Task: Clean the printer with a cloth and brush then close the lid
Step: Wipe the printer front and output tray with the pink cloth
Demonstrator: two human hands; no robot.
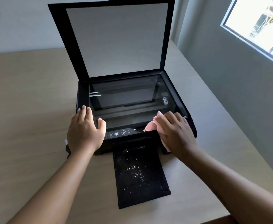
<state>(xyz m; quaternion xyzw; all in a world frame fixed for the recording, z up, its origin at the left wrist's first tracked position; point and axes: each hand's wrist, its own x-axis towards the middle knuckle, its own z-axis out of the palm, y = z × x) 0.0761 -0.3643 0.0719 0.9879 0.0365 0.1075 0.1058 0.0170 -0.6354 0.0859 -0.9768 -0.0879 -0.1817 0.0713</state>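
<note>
Light wooden table [27, 110], grey walls [221, 70] — bright window [261, 21] at right

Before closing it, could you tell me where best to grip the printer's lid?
Take the lid by its free top edge, reaching from the front: it stands nearly upright, hinged at the rear of the printer, so that edge should swing down easiest.

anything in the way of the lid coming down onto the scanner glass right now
Yes. The left hand rests on the front left edge of the printer, and the right hand presses the pink cloth on the front right of the glass. Both lie under the raised lid.
</note>
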